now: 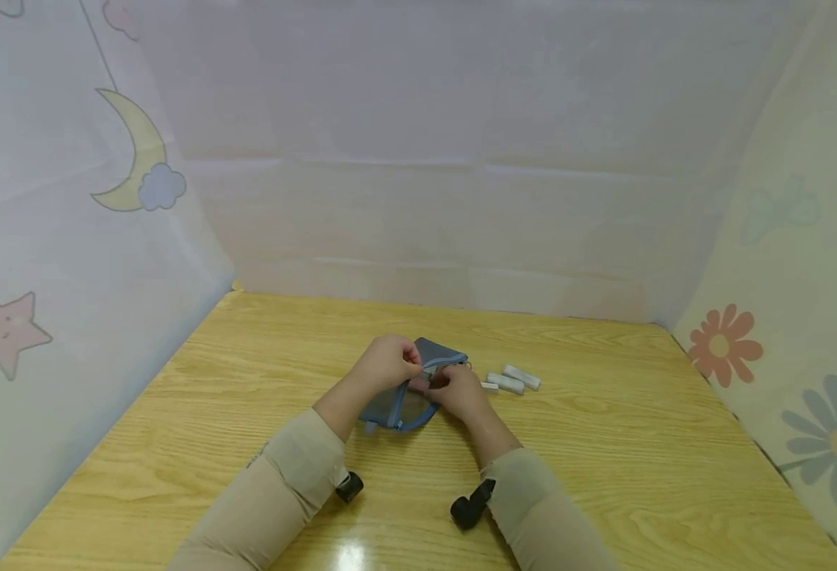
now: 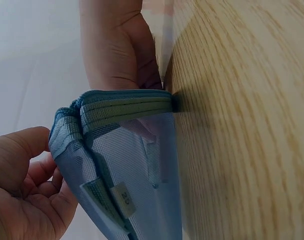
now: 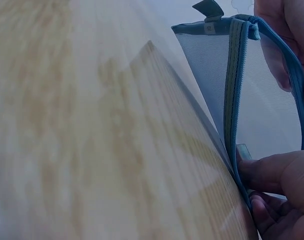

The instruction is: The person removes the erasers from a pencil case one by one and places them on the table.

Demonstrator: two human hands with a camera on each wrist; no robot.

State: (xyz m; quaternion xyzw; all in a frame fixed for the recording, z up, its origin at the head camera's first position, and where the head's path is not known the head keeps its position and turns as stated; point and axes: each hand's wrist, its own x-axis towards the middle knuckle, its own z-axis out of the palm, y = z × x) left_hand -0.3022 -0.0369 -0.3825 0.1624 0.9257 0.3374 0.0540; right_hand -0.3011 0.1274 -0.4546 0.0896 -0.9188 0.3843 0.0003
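Observation:
A blue mesh zip pouch (image 1: 381, 406) stands on the wooden table with its zipped mouth spread apart. My left hand (image 1: 387, 363) pinches the pouch's upper rim between thumb and fingers, as the left wrist view (image 2: 29, 185) also shows. My right hand (image 1: 461, 390) has its fingertips inside the mouth, low by the table. A small pale block (image 3: 243, 151) shows at its thumb tip in the right wrist view, pinched by the fingers. Through the mesh in the left wrist view, the pale block (image 2: 153, 162) appears below those fingers.
Two white blocks, one nearer (image 1: 506, 384) and one farther (image 1: 521, 377), lie right of the pouch. Another white piece (image 1: 490, 387) lies partly behind my right hand. A pale printed backdrop (image 1: 418, 230) walls the table's back and sides.

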